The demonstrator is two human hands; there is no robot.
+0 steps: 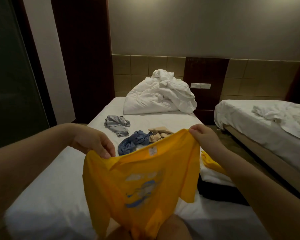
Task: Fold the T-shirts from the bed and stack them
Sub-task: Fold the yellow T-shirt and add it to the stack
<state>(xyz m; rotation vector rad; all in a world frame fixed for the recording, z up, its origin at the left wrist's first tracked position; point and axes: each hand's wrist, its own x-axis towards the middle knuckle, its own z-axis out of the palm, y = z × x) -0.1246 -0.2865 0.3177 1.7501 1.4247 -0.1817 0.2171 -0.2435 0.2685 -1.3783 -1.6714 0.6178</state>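
Held items
- The left hand (93, 142) has its thumb and fingers pinching one shoulder of the bright yellow cotton T-shirt with a faint blue print (142, 184).
- The right hand (204, 135) pinches the opposite shoulder, a little higher.
- The yellow T-shirt hangs spread in the air over the near end of the white-sheeted bed (59, 187). Its hem drops toward the person's lap and the neck label faces the camera. No fold has been made in it.

Stacked, at the bed's right edge and partly behind the right forearm
- A folded yellow garment (211, 161) lies on top, a folded white garment (213, 177) under it, and a flat black garment (220, 191) lowest. I judge these finished.

Waiting, loose at mid-bed and apart from the stack
- A crumpled blue garment (133, 142) touches a crumpled beige garment (160, 133).
- A crumpled grey garment (117, 125) lies just beyond. Whether all three are T-shirts cannot be told.

Beyond
- A heaped white duvet (159, 96) sits at the head of the bed.
- A second white bed (267, 127) stands to the right.

Progress, as a judgement: roughly half done, with three pieces stacked, one in hand and three still unfolded.
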